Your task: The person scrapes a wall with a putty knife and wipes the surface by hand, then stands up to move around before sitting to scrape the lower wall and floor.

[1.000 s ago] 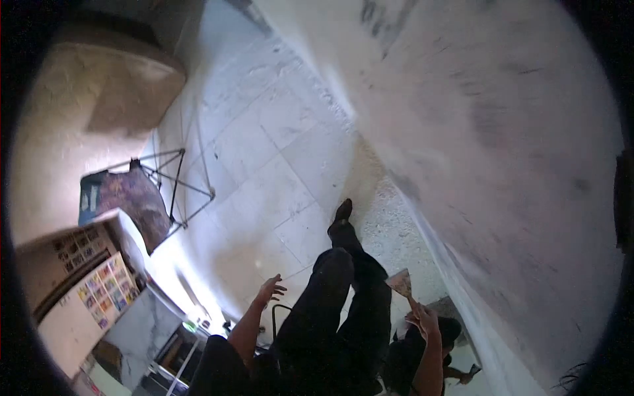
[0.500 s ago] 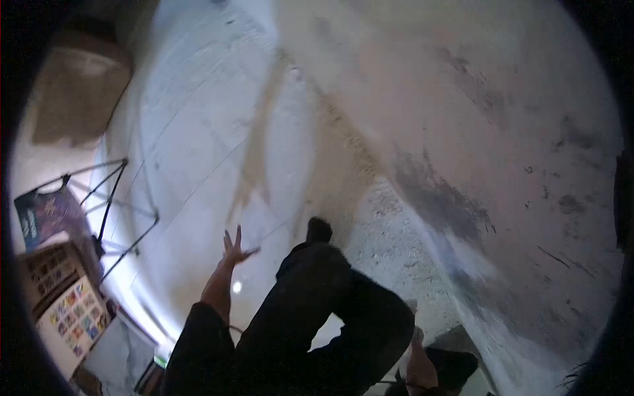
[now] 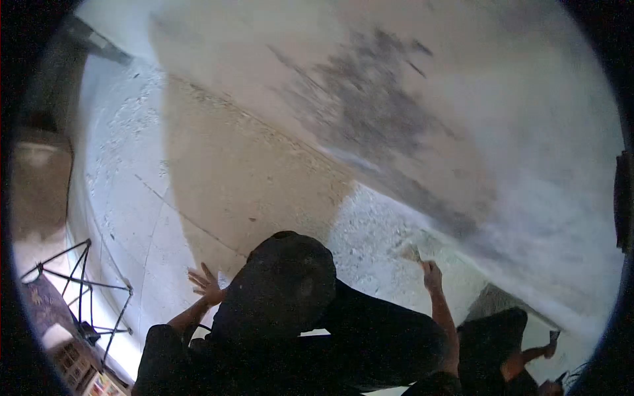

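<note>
My left hand (image 3: 208, 286), with fingers spread, holds nothing and is beside my left knee, over the pale floor. My right hand (image 3: 431, 275) is closed around a small scraper (image 3: 411, 253). Its flat blade points up and left, low over or against the floor near the base of the wall; whether it touches cannot be made out. Crumbs and flakes (image 3: 370, 231) lie thickly around it. The wall (image 3: 343, 99) is pale, with dark grey scuffed patches.
At the lower right is another person (image 3: 492, 346), whose hand (image 3: 550, 348) holds a small flat tool. A black folding frame (image 3: 86, 284) stands on the left, near printed boxes (image 3: 72, 362). A brown box (image 3: 41, 185) sits at the far left.
My view has swung toward the wall. My left hand has come down beside my knee. My right hand has reached forward to the littered floor, its scraper now plainly visible.
</note>
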Tool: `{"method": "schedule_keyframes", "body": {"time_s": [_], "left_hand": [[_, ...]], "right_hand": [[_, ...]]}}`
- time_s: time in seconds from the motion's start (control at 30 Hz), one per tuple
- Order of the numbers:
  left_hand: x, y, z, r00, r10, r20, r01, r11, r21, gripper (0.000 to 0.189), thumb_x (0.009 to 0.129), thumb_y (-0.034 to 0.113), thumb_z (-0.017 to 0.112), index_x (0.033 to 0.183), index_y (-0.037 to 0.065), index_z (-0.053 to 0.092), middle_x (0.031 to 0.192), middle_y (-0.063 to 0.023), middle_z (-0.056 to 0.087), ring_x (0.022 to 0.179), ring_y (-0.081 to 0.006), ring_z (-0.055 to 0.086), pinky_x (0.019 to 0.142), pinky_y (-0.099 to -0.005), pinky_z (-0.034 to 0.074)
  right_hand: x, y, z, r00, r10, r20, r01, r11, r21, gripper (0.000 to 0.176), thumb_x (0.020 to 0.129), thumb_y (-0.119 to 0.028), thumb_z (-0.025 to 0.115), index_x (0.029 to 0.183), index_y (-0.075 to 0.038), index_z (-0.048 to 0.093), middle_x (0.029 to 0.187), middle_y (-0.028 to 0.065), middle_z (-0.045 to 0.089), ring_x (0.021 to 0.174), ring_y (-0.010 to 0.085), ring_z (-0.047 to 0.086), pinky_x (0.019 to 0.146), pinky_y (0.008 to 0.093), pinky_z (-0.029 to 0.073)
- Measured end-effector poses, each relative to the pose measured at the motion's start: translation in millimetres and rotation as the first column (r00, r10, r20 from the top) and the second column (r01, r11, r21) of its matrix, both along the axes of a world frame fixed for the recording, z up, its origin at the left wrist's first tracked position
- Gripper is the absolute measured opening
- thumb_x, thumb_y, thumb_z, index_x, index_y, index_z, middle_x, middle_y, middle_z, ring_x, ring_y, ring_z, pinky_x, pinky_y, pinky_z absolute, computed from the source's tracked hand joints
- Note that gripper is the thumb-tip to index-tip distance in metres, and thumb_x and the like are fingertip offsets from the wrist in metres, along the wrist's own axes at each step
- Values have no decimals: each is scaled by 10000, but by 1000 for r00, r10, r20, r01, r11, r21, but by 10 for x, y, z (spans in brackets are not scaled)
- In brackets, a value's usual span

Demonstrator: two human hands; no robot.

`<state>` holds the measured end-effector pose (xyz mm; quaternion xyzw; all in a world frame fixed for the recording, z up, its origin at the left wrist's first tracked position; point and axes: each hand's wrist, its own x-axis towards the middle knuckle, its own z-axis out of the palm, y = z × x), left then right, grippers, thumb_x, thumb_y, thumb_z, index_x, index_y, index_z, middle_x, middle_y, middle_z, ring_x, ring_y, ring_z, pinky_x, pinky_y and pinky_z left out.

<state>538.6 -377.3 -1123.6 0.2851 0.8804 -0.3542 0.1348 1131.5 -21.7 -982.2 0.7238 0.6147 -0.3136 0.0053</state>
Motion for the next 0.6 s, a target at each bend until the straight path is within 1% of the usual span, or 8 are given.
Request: {"method": "schedule_keyframes", "body": {"time_s": [0.03,0.07,0.2,0.27,0.33,0.47,0.53,0.6], "left_hand": [[-47,73,173,952,111,286,-167,970,178,1370,490,861,546,1368,207,-278,1249,-321,-455,1166,-550,-368,830,-795,-26],[-83,195,413,818,196,541,-378,892,248,1357,506,851,552,1369,210,-277,1255,-319,-451,1169,-545,-369,844,-789,-27],[-319,539,599,817,166,552,-391,863,320,1283,605,753,608,1371,221,-274,1279,-322,-426,1187,-525,-367,897,-744,-70],[-397,682,745,695,232,681,-492,844,214,1288,603,743,620,1362,235,-289,1271,-333,-425,1189,-523,-367,896,-737,-93],[-518,690,604,699,183,691,-472,844,255,1272,621,724,624,1358,245,-295,1260,-353,-421,1189,-527,-365,899,-741,-72],[-476,1124,744,688,156,709,-514,794,324,1236,658,677,632,1351,248,-298,1246,-355,-420,1201,-541,-320,922,-732,-36],[-493,1161,798,663,90,743,-489,804,339,1196,675,663,619,1359,242,-268,1265,-342,-384,1214,-524,-292,932,-720,-27],[-557,1104,888,624,34,781,-473,811,343,1156,693,650,607,1367,237,-237,1285,-330,-349,1228,-508,-263,942,-708,-19]], "right_hand": [[107,38,-154,992,127,4,-127,988,86,377,898,-330,495,826,31,580,764,239,578,758,367,583,685,401,436],[94,110,-190,983,167,74,-171,984,45,404,896,-354,499,818,33,580,751,238,577,744,360,578,682,410,436],[-336,264,103,970,202,136,-186,975,-121,477,877,-420,532,777,44,581,688,237,565,653,334,555,651,437,429],[-565,370,211,990,139,-37,-143,977,-160,503,849,-443,572,723,44,583,604,213,539,557,280,515,604,440,420],[-750,452,-183,968,226,-111,-215,971,107,523,823,-460,601,660,37,584,549,185,510,517,228,501,559,428,412],[-1216,747,261,963,264,54,-268,957,108,547,771,-509,624,634,21,616,580,203,558,562,244,550,590,418,425],[-1457,824,358,927,333,174,-356,927,122,611,740,-583,612,676,24,643,688,211,615,681,293,608,675,418,467],[-1720,854,223,865,389,318,-479,829,289,686,741,-629,570,775,52,645,836,213,637,847,346,609,776,434,477]]}}
